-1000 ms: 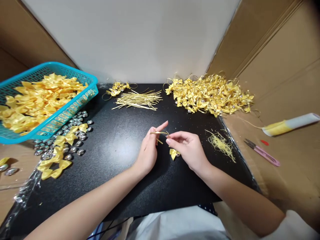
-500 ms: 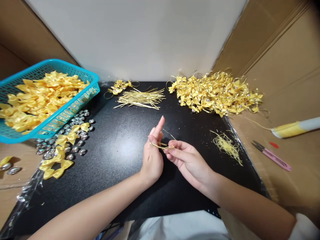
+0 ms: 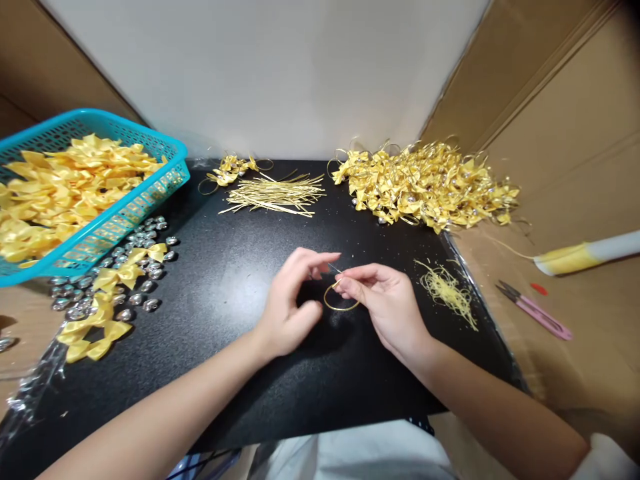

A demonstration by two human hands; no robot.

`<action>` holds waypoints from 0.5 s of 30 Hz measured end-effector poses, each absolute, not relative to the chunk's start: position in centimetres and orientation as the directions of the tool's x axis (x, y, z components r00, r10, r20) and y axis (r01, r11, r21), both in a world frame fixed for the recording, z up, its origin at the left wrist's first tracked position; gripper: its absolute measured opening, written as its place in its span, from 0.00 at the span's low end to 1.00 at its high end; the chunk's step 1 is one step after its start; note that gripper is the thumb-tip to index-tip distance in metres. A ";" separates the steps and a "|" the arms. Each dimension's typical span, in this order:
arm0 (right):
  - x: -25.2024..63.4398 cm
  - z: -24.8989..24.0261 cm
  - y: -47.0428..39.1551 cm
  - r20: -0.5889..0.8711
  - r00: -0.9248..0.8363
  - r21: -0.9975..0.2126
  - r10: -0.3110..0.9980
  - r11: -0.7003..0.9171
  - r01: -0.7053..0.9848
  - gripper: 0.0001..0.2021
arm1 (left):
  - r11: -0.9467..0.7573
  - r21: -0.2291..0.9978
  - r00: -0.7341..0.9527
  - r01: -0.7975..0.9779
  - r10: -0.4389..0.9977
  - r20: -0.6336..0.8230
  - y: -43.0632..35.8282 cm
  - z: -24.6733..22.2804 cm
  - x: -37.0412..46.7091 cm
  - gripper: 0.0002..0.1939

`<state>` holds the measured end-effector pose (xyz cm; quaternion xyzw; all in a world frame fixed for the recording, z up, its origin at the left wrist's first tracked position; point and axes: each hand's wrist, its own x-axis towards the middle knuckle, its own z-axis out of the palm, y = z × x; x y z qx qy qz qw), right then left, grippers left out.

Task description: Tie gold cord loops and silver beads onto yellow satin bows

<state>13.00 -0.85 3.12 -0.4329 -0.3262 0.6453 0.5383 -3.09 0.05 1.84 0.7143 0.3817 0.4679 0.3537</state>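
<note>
My right hand [image 3: 383,293] pinches the joined ends of a gold cord loop [image 3: 342,309] between thumb and fingertips. A thin needle [image 3: 334,268] sticks out of the same pinch, up and to the left. Facing it, my left hand [image 3: 295,300] is open, its thumb and forefinger spread apart. The left forefinger reaches close to the needle's tip; whether they touch I cannot tell. Beneath both hands lies the black tabletop [image 3: 210,320].
A blue basket [image 3: 125,217] of yellow ribbon bows stands left, beside silver bells [image 3: 151,305] and loose bows [image 3: 95,340]. Gold cords [image 3: 275,193] lie behind my hands. Finished bows [image 3: 425,187] are heaped back right. Thread scraps [image 3: 450,290], pink snips [image 3: 535,313] and a thread spool [image 3: 575,257] sit right.
My left hand has drawn back left from the cord and spread its fingers. The gold cord, earlier stretched between both hands, now hangs as a round loop from my right hand.
</note>
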 end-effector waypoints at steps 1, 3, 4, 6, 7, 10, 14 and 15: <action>13.3 3.2 -0.6 -0.131 -0.020 -0.934 0.991 -0.130 -0.333 0.06 | -0.427 0.878 0.259 0.216 0.892 0.371 0.6 2.3 -3.7 0.13; 13.8 3.4 -0.4 0.009 -0.005 -0.981 1.000 0.007 -0.192 0.04 | -0.372 0.899 0.339 0.233 0.897 0.283 1.4 3.2 -4.4 0.10; 14.0 3.5 -0.3 0.060 -0.014 -0.988 0.998 0.058 -0.140 0.04 | -0.349 0.904 0.385 0.246 0.891 0.240 1.6 3.5 -4.5 0.09; 14.2 3.5 -0.3 0.114 -0.045 -0.991 0.992 0.110 -0.079 0.03 | -0.308 0.912 0.461 0.269 0.873 0.159 1.7 3.8 -4.4 0.09; 14.2 3.5 -0.3 0.117 -0.058 -0.991 0.991 0.113 -0.069 0.02 | -0.286 0.919 0.472 0.271 0.872 0.132 1.7 3.9 -4.2 0.10; 14.0 3.1 -0.2 0.078 -0.053 -0.990 0.996 0.071 -0.124 0.03 | -0.217 0.946 0.454 0.241 0.887 0.088 1.3 3.7 -3.7 0.11; 13.9 2.4 0.1 0.010 -0.038 -0.957 0.999 -0.002 -0.291 0.04 | -0.158 0.964 0.392 0.214 0.918 0.064 1.1 3.3 -3.5 0.11; 13.9 2.3 0.1 -0.003 -0.046 -0.949 0.999 -0.017 -0.314 0.04 | -0.138 0.967 0.376 0.212 0.925 0.050 1.0 3.2 -3.5 0.10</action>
